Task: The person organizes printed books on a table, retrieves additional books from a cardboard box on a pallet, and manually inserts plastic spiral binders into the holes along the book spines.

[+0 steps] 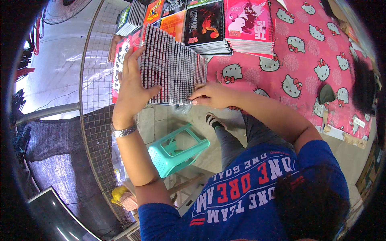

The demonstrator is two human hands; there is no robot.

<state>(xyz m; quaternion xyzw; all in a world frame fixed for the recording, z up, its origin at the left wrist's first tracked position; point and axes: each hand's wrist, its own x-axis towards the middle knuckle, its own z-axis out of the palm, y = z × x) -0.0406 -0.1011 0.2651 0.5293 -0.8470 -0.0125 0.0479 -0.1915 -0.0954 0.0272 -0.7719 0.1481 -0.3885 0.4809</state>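
Observation:
A long row of spiral notebooks (173,66) stands packed together at the table's near edge, wire bindings facing me. The end notebook on the left shows a red and white cover (122,60). My left hand (134,80) lies against that end with its fingers stretched out, the thumb reaching over the bindings. A metal-band watch (124,131) is on that wrist. At the row's lower right end, my right hand (213,95) has its fingers bent and closed on the edge of the notebooks. Its fingertips are partly hidden.
Behind the row lie stacks of notebooks with black (205,24), pink (249,20) and orange (173,25) covers. A pink cat-patterned cloth (277,72) covers the table. Below stands a turquoise plastic stool (177,150). Wire mesh (98,132) and a fan (66,10) are on the left.

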